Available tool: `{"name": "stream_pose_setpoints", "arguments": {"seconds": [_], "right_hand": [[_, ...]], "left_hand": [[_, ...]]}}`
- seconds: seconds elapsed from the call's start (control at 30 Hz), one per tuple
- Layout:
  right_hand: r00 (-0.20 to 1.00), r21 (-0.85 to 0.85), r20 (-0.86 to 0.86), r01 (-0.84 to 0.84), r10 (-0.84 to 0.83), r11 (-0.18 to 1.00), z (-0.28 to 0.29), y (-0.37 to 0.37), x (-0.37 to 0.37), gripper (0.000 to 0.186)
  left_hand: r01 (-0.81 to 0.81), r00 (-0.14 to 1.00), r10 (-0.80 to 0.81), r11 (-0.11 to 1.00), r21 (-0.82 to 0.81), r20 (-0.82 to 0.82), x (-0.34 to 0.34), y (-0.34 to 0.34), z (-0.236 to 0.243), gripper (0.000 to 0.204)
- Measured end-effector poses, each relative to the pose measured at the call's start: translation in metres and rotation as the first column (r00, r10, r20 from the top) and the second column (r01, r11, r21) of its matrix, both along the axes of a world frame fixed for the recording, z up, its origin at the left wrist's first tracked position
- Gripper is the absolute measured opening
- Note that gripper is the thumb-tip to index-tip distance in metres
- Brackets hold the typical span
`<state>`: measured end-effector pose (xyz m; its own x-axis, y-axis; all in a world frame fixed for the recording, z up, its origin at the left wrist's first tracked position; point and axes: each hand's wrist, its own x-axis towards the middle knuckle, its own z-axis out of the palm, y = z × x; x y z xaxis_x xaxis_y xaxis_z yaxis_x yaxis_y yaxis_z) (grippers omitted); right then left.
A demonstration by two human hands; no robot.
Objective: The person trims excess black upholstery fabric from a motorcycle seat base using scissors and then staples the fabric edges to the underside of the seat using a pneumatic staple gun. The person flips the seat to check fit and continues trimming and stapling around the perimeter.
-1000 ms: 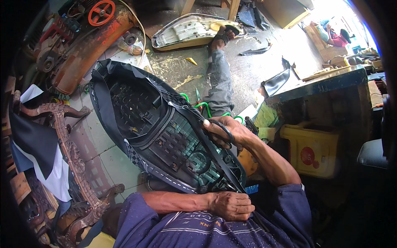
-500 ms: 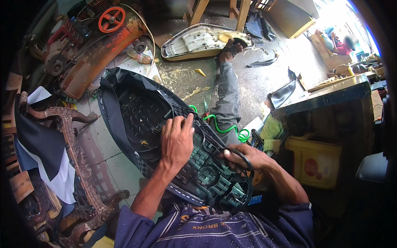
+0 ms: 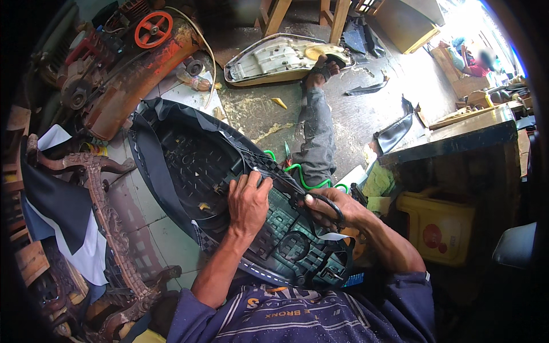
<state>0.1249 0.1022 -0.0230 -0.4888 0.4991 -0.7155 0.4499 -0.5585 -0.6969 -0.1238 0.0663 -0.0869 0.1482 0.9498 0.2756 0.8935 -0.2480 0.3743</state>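
seat (image 3: 286, 224) upside down, close against the front of the purple shirt (image 3: 297, 311), slanting from upper left to lower right. ribbed black base uppermost, green sheen on the end nearer the body. black cover (image 3: 150, 151) loose in flaps round the far left end, white stitches along the near edge.

left hand (image 3: 249, 206) reaching over the base to the rim on the far side. fingers bent and close together, tips at the cover there, small whitish patch beside them. hard to make out whether pinching or only pressing, tips being partly hidden.

right hand (image 3: 350, 207) at the same long side, nearer the body. fingers curled round a black loop (image 3: 338, 213), thumb pointing left toward the seat. pale strip (image 3: 333, 236) just below.

green cord (image 3: 311, 184) coiling beyond the rim, across the grey trouser leg (image 3: 317, 140). foot (image 3: 316, 79) at the pale shell (image 3: 266, 58) on the floor.

to the left, carved frame (image 3: 108, 220) with black cloth (image 3: 54, 183); above it, rusty tank (image 3: 137, 74) and red wheel (image 3: 153, 30). to the right, table (image 3: 452, 140) over a yellow bin (image 3: 437, 208).
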Motion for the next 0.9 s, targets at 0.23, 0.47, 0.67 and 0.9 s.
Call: {"name": "stream_pose_setpoints", "arguments": {"seconds": [0.23, 0.47, 0.67, 0.9], "right_hand": [[0.997, 0.081, 0.049, -0.067, 0.063, 0.994, 0.0, -0.004, -0.003, 0.046], [0.996, -0.129, -0.081, 0.015, -0.026, 0.992, 0.011, -0.01, 0.017, 0.067], [0.991, -0.186, -0.122, 0.033, -0.056, 0.982, 0.007, 0.0, 0.028, 0.076], [0.992, -0.203, -0.121, -0.006, -0.019, 0.979, 0.006, 0.017, 0.021, 0.073]], "left_hand": [[0.005, 0.997, -0.008, 0.999, 0.042, 0.079, -0.003, 0.001, 0.003, 0.015], [0.034, 0.989, -0.028, 0.999, -0.038, 0.146, 0.004, 0.002, 0.015, 0.031], [0.079, 0.991, -0.072, 0.995, -0.066, 0.11, 0.002, 0.006, 0.015, 0.037], [0.078, 0.969, -0.09, 0.995, 0.059, 0.231, -0.003, 0.008, 0.009, 0.024]]}}
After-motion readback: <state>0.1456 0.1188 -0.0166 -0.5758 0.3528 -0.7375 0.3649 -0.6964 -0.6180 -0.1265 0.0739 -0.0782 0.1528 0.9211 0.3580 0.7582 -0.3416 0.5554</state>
